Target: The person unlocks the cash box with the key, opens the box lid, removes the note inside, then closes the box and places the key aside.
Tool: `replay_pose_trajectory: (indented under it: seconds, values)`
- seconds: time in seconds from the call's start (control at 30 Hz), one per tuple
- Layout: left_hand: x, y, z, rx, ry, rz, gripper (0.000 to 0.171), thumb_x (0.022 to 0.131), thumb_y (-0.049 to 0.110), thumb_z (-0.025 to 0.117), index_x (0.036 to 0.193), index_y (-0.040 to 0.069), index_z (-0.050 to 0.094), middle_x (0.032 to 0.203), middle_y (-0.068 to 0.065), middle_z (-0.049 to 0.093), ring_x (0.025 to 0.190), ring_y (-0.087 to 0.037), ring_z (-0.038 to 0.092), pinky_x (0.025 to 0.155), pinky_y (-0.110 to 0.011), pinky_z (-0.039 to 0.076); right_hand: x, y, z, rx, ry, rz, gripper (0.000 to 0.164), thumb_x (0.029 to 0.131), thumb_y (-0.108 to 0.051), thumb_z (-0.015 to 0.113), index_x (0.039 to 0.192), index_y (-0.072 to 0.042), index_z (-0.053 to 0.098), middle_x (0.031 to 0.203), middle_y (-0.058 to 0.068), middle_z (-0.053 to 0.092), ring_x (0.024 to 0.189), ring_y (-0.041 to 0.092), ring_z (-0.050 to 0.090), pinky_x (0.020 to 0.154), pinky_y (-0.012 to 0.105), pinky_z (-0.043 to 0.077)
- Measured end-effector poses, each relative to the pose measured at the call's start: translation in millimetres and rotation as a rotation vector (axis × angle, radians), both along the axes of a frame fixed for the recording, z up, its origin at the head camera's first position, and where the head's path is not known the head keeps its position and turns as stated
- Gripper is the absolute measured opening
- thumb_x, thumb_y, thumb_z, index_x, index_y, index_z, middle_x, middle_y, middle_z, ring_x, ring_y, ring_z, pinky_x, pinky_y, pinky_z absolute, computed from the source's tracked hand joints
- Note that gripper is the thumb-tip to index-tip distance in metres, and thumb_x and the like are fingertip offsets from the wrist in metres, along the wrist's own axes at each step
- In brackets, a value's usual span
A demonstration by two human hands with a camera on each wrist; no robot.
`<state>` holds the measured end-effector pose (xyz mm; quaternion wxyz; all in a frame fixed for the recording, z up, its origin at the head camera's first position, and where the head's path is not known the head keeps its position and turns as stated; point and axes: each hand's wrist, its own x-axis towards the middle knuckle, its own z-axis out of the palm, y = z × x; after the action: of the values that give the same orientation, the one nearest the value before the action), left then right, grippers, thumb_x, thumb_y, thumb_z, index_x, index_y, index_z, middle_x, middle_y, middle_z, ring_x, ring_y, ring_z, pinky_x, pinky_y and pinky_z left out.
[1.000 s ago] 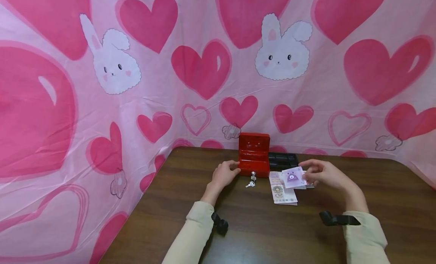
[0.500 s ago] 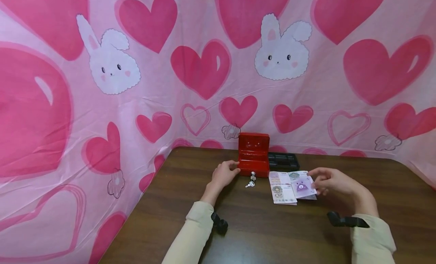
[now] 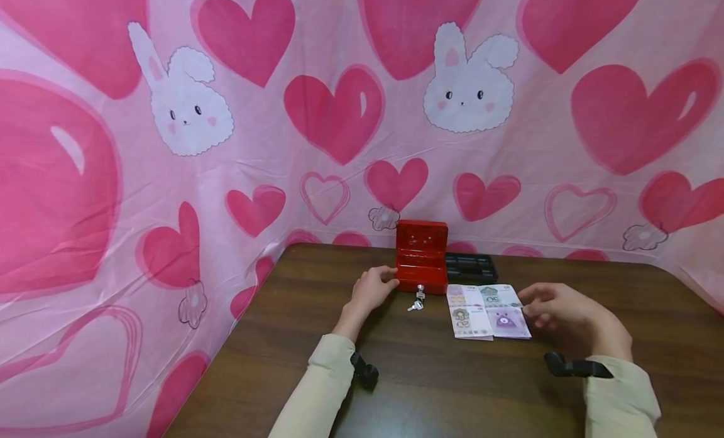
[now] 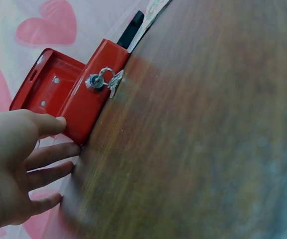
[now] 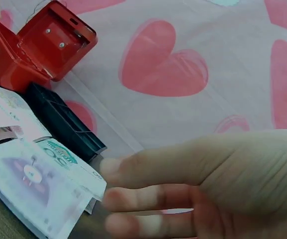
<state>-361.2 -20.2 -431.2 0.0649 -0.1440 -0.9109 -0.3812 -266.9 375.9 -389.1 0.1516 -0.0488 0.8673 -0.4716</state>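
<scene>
A red cash box stands with its lid up at the back of the table, and a lock with keys sits in its front. My left hand touches the box's left front corner, thumb on the front and other fingers stretched beside it. To the right of the box lie paper notes in a two-by-two layout. A purple note with a one-eyed cartoon figure forms the near right quarter, below a green note. At its right edge is my right hand, fingertips beside the paper and fingers loosely bent.
A black compartment tray lies behind the notes, right beside the cash box. Two more notes make up the left half of the layout. A pink heart-print cloth hangs behind the brown wooden table.
My right hand has moved right and toward me, laying the purple note down at the near right and letting it go. The green note has come into view. My left hand stays at the box.
</scene>
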Motion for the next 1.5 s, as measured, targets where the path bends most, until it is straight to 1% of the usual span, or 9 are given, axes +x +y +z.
replay_pose_trajectory:
  seconds: [0.1, 0.23, 0.5, 0.7, 0.8, 0.9, 1.0, 1.07, 1.5]
  values:
    - [-0.1, -0.2, 0.1, 0.003, -0.002, -0.001, 0.032, 0.095, 0.029, 0.066, 0.126, 0.021, 0.070, 0.126, -0.002, 0.070, 0.111, -0.024, 0.066, 0.096, -0.047, 0.049, 0.4, -5.7, 6.0, 0.070, 0.057, -0.064, 0.050, 0.095, -0.023, 0.064, 0.134, 0.004, 0.050, 0.106, 0.015, 0.065, 0.082, 0.027, 0.061, 0.071, 0.035, 0.050]
    - [-0.2, -0.1, 0.2, -0.003, 0.000, 0.002, 0.032, 0.096, 0.029, 0.066, 0.126, 0.022, 0.069, 0.126, -0.001, 0.070, 0.111, -0.024, 0.066, 0.096, -0.047, 0.049, -6.4, -16.8, 9.0, 0.153, 0.182, -0.092, 0.047, 0.097, -0.026, 0.062, 0.131, 0.005, 0.053, 0.108, 0.019, 0.067, 0.085, 0.025, 0.062, 0.069, 0.033, 0.048]
    - [-1.2, -1.2, 0.4, 0.004, 0.000, -0.004, 0.032, 0.095, 0.030, 0.066, 0.126, 0.022, 0.070, 0.125, -0.002, 0.071, 0.109, -0.024, 0.067, 0.095, -0.047, 0.050, -24.1, -34.9, -0.1, 0.207, 0.329, -0.159, 0.046, 0.099, -0.025, 0.060, 0.132, 0.006, 0.053, 0.113, 0.026, 0.064, 0.087, 0.026, 0.061, 0.070, 0.031, 0.050]
    - [-1.9, -3.5, 2.0, -0.001, 0.008, -0.004, 0.032, 0.095, 0.030, 0.067, 0.126, 0.022, 0.070, 0.123, -0.003, 0.071, 0.107, -0.023, 0.068, 0.093, -0.045, 0.051, -33.4, -47.3, -9.9, 0.215, 0.338, -0.199, 0.047, 0.099, -0.027, 0.059, 0.134, 0.004, 0.052, 0.127, 0.032, 0.058, 0.084, 0.023, 0.065, 0.072, 0.030, 0.053]
    - [-1.8, -3.1, 1.8, -0.005, 0.001, -0.002, 0.032, 0.095, 0.030, 0.066, 0.126, 0.022, 0.069, 0.124, -0.003, 0.071, 0.107, -0.023, 0.068, 0.094, -0.046, 0.051, -36.0, -50.4, -14.9, 0.228, 0.363, -0.218, 0.045, 0.099, -0.023, 0.058, 0.135, 0.004, 0.051, 0.129, 0.033, 0.056, 0.087, 0.027, 0.065, 0.072, 0.032, 0.055]
    - [-1.6, -2.1, 1.4, 0.000, -0.007, -0.001, 0.032, 0.095, 0.030, 0.066, 0.127, 0.022, 0.069, 0.124, -0.003, 0.071, 0.107, -0.023, 0.067, 0.094, -0.046, 0.051, -38.0, -52.4, -18.8, 0.249, 0.395, -0.230, 0.046, 0.099, -0.022, 0.058, 0.135, 0.005, 0.050, 0.131, 0.035, 0.054, 0.102, 0.041, 0.063, 0.081, 0.044, 0.056]
    - [-0.1, -1.4, 1.7, 0.006, -0.010, -0.001, 0.032, 0.095, 0.029, 0.066, 0.127, 0.022, 0.069, 0.124, -0.003, 0.071, 0.107, -0.023, 0.067, 0.094, -0.047, 0.051, -40.2, -54.4, -21.7, 0.263, 0.393, -0.235, 0.049, 0.098, -0.023, 0.057, 0.138, 0.006, 0.047, 0.134, 0.036, 0.052, 0.118, 0.050, 0.054, 0.092, 0.058, 0.050]
    - [0.8, -1.1, 1.6, 0.006, -0.011, -0.004, 0.033, 0.095, 0.029, 0.066, 0.127, 0.021, 0.069, 0.124, -0.003, 0.071, 0.108, -0.024, 0.067, 0.095, -0.047, 0.051, -41.6, -55.1, -23.3, 0.270, 0.383, -0.236, 0.051, 0.098, -0.023, 0.057, 0.138, 0.006, 0.046, 0.134, 0.036, 0.051, 0.121, 0.052, 0.051, 0.095, 0.063, 0.045]
    - [-0.9, 0.2, -0.6, -0.009, 0.002, 0.000, 0.033, 0.095, 0.031, 0.066, 0.127, 0.023, 0.069, 0.125, -0.002, 0.071, 0.108, -0.022, 0.067, 0.094, -0.045, 0.051, -48.7, -61.2, -24.9, 0.315, 0.381, -0.232, 0.054, 0.096, -0.022, 0.059, 0.137, 0.012, 0.048, 0.137, 0.039, 0.048, 0.125, 0.054, 0.047, 0.102, 0.064, 0.039]
